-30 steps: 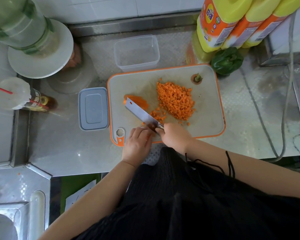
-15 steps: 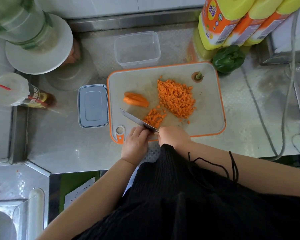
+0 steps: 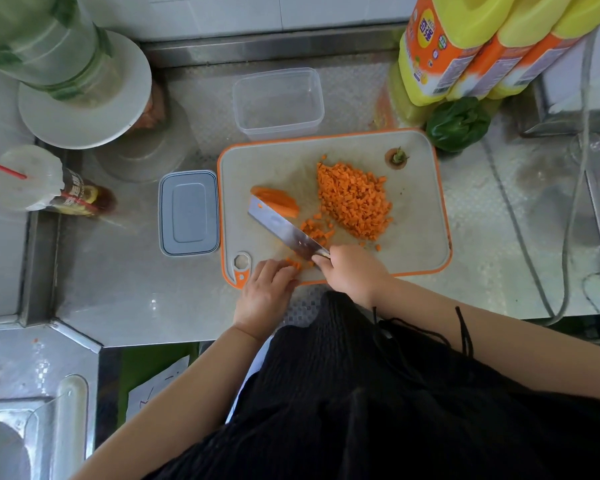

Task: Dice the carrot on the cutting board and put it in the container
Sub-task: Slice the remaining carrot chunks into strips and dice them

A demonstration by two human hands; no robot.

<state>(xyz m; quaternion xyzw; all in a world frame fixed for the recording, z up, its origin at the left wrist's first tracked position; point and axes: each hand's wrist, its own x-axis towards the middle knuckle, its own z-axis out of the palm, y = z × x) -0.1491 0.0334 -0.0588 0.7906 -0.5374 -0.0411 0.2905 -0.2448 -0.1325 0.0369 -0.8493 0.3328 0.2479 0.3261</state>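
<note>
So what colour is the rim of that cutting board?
Orange, around a pale grey cutting board; the head view shows it clearly.

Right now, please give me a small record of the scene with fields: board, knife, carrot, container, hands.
board: cutting board on the steel counter
knife: knife in right hand, blade over the board
carrot: diced pile; uncut slices beside the blade
container: clear container behind the board, no carrot inside
hands: left hand at the board's near edge
</note>
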